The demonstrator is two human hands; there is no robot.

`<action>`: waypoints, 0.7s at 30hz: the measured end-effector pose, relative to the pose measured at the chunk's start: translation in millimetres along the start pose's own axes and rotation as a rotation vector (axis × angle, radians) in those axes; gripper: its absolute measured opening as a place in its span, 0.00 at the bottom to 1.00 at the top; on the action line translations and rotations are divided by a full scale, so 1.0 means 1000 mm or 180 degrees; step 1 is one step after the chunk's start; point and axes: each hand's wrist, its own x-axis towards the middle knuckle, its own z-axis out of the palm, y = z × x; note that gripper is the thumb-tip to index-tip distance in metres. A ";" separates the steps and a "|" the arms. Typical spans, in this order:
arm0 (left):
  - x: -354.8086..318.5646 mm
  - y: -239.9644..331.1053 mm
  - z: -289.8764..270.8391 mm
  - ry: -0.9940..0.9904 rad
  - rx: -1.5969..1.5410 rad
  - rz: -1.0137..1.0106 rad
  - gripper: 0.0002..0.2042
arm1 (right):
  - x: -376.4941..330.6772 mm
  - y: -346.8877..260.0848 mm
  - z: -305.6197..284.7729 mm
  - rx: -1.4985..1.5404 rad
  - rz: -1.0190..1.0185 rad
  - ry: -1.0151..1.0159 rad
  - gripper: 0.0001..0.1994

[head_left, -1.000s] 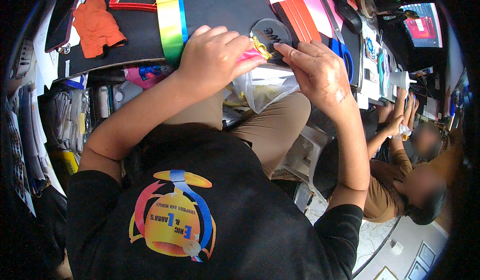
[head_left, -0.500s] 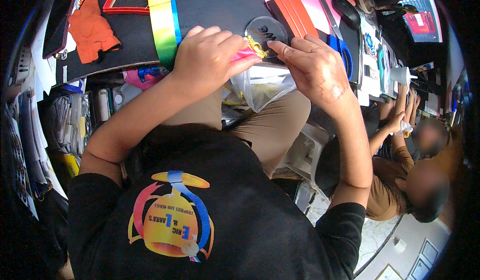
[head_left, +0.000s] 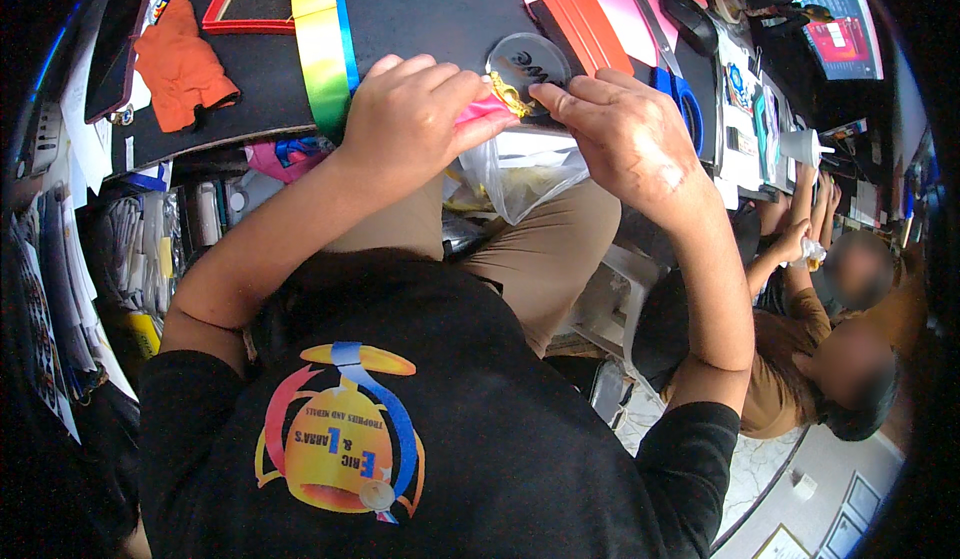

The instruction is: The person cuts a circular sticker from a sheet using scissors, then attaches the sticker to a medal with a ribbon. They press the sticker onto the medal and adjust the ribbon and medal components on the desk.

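Note:
My left hand (head_left: pixel 415 114) is closed on a bright pink ribbon (head_left: pixel 484 109), pinching it between thumb and fingers at the near edge of the dark table. A shiny gold-coloured piece (head_left: pixel 508 92) sits at the ribbon's end, between my two hands. Just right of it, my right hand (head_left: pixel 630 129) has its fingers curled together. Whatever lies in those fingertips is hidden. Beyond the gold piece is a clear round disc (head_left: pixel 520 56) with dark marks, partly covered by my right fingers.
A striped green, yellow and blue ribbon (head_left: pixel 322 44), an orange cloth (head_left: pixel 182 64) and a red frame (head_left: pixel 250 27) lie leftward. Rightward are a flat red scraper (head_left: pixel 580 31) and blue-handled scissors (head_left: pixel 682 99). A clear plastic bag (head_left: pixel 525 177) hangs below the edge. People sit at right.
The view has shifted slightly. Both hands keep almost the same place and grip, and the gold-coloured piece shows a little more clearly between them.

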 end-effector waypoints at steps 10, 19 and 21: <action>0.000 0.001 0.001 -0.0004 -0.0039 -0.0064 0.15 | -0.003 -0.001 0.001 0.0150 0.0152 0.0031 0.17; 0.000 0.001 0.001 0.0006 -0.0023 -0.0045 0.15 | -0.007 -0.026 0.008 0.0135 0.0791 0.0172 0.16; 0.000 0.001 0.001 0.0037 -0.0037 -0.0044 0.16 | -0.008 -0.031 0.011 0.0139 0.0908 0.0240 0.16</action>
